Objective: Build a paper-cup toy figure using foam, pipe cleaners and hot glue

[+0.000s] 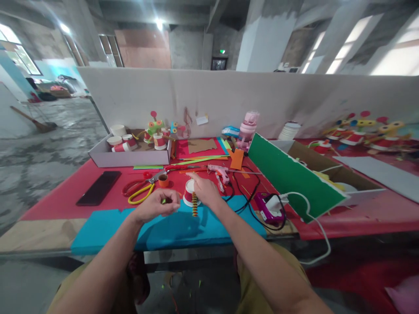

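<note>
A red and white paper cup [189,194] stands upside down on the blue mat [114,229]. An accordion-folded paper strip [194,206], yellow with dark folds, hangs down its near side. My right hand [205,190] is at the cup's right side, index finger stretched over the top; its other fingers are largely hidden, and it seems to steady the cup. Left of the cup, my left hand [159,205] is closed with the fingertips curled together. A bit of green shows by its fingers, too small to name. Beyond it sits an orange tape roll [163,180].
Yellow and red-handled pliers [141,193] and a black phone [99,187] lie to the left. A pink glue gun [220,172], a purple power strip [270,210] with cables and a green-sided box [291,174] are rightward. Behind stands a white box [131,158] of cups.
</note>
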